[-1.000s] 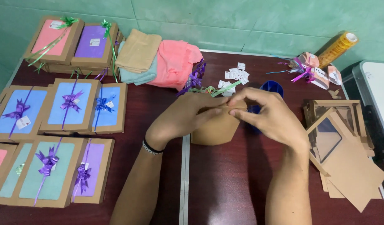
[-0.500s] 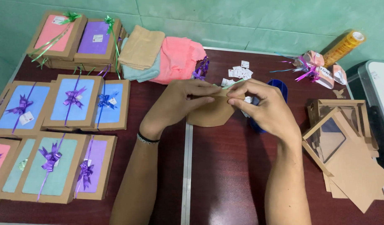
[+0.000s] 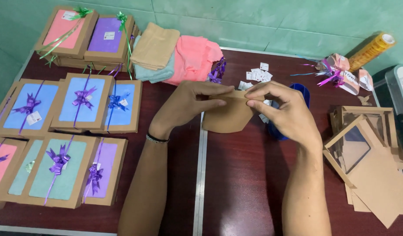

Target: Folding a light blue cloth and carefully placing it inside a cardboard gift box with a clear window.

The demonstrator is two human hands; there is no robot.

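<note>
At table centre, over the dark red table (image 3: 236, 183), we see the left hand (image 3: 188, 105) and right hand (image 3: 282, 111) both pinched shut on the top edge of a plain brown paper piece (image 3: 225, 118), flat, unprinted, with a rounded lower edge, held just above the tabletop. At left we count nine windowed gift boxes (image 3: 81, 105), each showing coloured cloth inside and tied with a ribbon bow, seven in rows and two stacked at the far corner. Three folded cloths (image 3: 175, 54) lie beyond the hands, tan, pale green and pink, and unfolded box blanks (image 3: 372, 153) sit at right, their number unclear.
</note>
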